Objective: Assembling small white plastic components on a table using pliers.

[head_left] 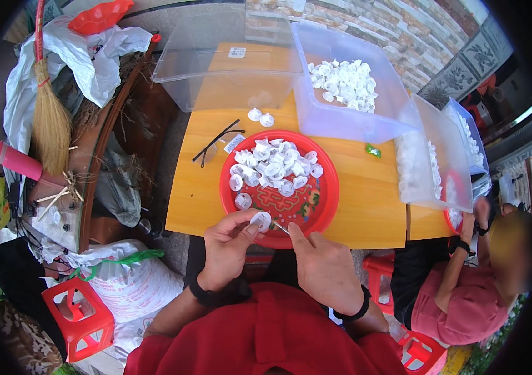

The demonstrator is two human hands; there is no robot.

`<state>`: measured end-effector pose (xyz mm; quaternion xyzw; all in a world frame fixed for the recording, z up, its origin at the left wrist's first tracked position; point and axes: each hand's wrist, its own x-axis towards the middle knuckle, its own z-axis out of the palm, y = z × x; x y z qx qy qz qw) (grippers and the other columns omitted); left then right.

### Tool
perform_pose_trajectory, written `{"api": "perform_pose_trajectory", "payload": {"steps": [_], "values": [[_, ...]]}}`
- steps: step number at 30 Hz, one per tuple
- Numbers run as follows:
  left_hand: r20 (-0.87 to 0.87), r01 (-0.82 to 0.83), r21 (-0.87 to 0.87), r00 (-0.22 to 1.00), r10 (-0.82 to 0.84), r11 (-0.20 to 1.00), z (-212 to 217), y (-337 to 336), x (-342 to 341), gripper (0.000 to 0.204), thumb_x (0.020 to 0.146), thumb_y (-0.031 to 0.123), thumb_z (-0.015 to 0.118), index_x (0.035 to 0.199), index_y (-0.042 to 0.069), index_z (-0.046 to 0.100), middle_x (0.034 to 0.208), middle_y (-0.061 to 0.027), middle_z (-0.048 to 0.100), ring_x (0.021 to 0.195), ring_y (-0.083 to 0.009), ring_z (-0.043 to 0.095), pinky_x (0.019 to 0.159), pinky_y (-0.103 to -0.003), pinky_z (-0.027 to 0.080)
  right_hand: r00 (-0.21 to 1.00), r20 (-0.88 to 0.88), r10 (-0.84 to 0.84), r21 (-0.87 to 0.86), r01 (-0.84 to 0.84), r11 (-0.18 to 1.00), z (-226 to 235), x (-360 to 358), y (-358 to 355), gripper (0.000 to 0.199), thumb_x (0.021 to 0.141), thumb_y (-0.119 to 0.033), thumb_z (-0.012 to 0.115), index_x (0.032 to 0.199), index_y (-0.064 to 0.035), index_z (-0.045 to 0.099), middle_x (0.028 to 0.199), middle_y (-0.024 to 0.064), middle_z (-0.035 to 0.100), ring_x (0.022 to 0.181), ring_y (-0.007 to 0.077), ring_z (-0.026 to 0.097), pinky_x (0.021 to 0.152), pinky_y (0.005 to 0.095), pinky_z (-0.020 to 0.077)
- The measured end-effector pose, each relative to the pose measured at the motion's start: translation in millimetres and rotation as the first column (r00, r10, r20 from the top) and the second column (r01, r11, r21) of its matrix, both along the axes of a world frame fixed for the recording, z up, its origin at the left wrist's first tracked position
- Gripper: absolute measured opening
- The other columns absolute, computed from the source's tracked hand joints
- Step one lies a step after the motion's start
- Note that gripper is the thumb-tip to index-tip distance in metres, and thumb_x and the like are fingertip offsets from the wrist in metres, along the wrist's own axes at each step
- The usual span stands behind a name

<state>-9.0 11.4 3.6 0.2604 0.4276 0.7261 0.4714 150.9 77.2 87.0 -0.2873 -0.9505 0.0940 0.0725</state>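
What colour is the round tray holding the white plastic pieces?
The tray is bright red, with a printed pattern inside; see the head view.

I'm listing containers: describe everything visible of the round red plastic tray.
The round red plastic-looking tray has a raised rim and gold, green and yellow designs inside. It sits flat on the yellow wooden table, holding heaped small white plastic pieces. The left hand and right hand overlap its near rim; contact is unclear.

A small, round white piece (260, 220) is being held, its disc-like face tilted upward, above the near part of a red tray (332, 200). A slim, metallic-looking tool (281, 227) is being pointed toward its right edge, the tool's other end being hidden.
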Motion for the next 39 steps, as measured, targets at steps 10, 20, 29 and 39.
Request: {"api": "perform_pose_trajectory", "payload": {"steps": [10,20,29,39], "values": [[0.102,0.068,0.053,0.992,-0.073,0.996,8.1,2.9,0.1,0.022,0.086,-0.006,0.053,0.107,-0.002,0.058,0.1,-0.0107,0.063,0.087,-0.0157,0.062,0.075,-0.027,0.052,0.989,-0.144,-0.031,-0.076,0.02,0.997,-5.8,0.9,-2.3,0.044,0.071,-0.003,0.057,0.115,0.0038,0.055,0.063,0.0074,0.048,0.053,0.0209,0.053,0.047,0.0331,0.0428],[0.104,0.065,0.047,0.992,-0.069,0.997,7.3,3.8,2.9,0.022,0.086,-0.007,0.052,0.107,-0.002,0.058,0.1,-0.0109,0.063,0.088,-0.016,0.061,0.075,-0.027,0.051,0.993,-0.116,-0.01,-0.044,0.005,0.999,-11.0,1.0,-1.7,0.045,0.07,-0.004,0.056,0.115,0.0047,0.055,0.065,0.0077,0.048,0.054,0.0213,0.054,0.049,0.0331,0.043],[0.153,0.049,0.053,0.987,-0.057,0.997,8.2,6.3,2.5,0.022,0.086,-0.008,0.051,0.106,-0.002,0.058,0.1,-0.0119,0.063,0.087,-0.0176,0.062,0.074,-0.028,0.052,0.99,-0.139,-0.024,-0.052,0.017,0.999,-13.3,-0.4,-0.3,0.045,0.07,-0.003,0.055,0.115,0.0048,0.054,0.065,0.0086,0.048,0.053,0.0219,0.054,0.048,0.0339,0.0435],[0.189,0.077,0.072,0.978,-0.089,0.994,10.2,4.7,3.1,0.02,0.086,-0.006,0.051,0.105,-0.003,0.057,0.1,-0.0127,0.063,0.087,-0.0175,0.062,0.074,-0.028,0.051,0.974,-0.22,-0.051,-0.221,0.002,0.975,-21.1,-1.5,3.8,0.046,0.074,-0.003,0.054,0.12,0.0023,0.05,0.067,0.0109,0.051,0.054,0.0264,0.055,0.049,0.0373,0.0451]]}}
